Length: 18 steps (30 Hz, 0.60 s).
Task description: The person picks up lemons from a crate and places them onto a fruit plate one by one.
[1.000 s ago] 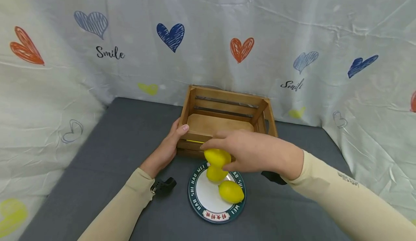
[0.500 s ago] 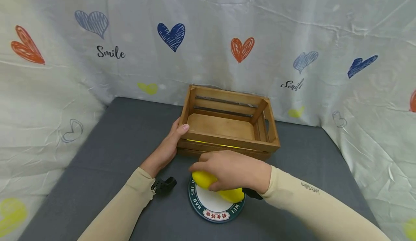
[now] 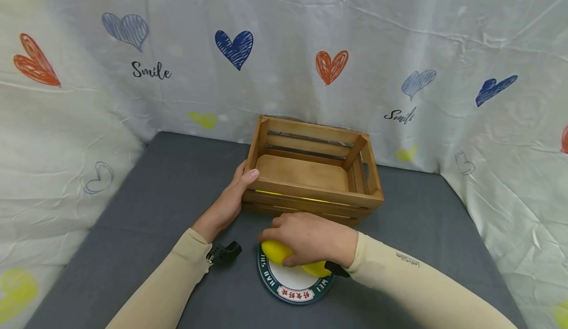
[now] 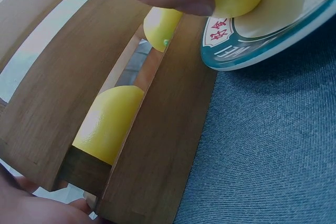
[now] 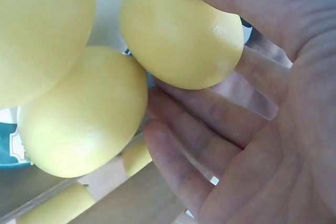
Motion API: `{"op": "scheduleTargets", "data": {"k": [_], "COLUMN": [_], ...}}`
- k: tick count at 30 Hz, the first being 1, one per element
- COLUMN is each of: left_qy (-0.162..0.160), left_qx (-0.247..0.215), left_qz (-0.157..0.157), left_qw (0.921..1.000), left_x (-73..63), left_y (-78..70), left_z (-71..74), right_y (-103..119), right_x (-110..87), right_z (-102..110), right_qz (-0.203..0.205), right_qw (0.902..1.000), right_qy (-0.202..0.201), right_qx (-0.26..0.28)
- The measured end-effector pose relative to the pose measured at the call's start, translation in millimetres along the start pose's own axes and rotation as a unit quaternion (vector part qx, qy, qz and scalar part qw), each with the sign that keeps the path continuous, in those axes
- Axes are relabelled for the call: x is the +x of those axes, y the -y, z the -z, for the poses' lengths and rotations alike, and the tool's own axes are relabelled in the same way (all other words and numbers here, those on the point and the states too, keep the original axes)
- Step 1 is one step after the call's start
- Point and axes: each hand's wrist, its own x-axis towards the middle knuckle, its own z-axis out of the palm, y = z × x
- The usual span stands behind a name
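At the left end of the wooden crate (image 3: 310,196), my left hand (image 3: 225,204) grips the wall, its thumb over the top edge. My right hand (image 3: 312,237) is low over the left part of a white plate with a green lettered rim (image 3: 284,292), its thumb and fingers around a lemon (image 3: 276,252). The right wrist view shows this held lemon (image 5: 184,32) close beside two others, a nearer lemon (image 5: 84,114) and a large one (image 5: 39,30) at the left edge. From the head, my right hand hides much of the plate.
Through the crate's front slats, the left wrist view shows lemons (image 4: 110,121) inside. A black wrist strap (image 3: 224,253) sticks out from my left wrist. Behind the grey table (image 3: 177,181) hangs a white curtain printed with hearts (image 3: 284,23).
My right hand has moved down and left with the lemon, from in front of the crate to the plate's left side. My left hand stays on the crate.
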Motion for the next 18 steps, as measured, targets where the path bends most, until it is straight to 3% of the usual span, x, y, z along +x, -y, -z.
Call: {"op": "scheduleTargets", "data": {"k": [18], "left_qy": [0.0], "left_qx": [0.002], "left_qz": [0.006], "left_qw": [1.0], "left_x": [-2.8], "left_y": [-1.9], "left_z": [-0.6], "right_y": [-3.1], "right_x": [5.8], "right_z": [-10.5], "right_qz": [-0.002], "right_qw": [1.0], "right_qy": [0.007], "right_qx": [-0.002]}}
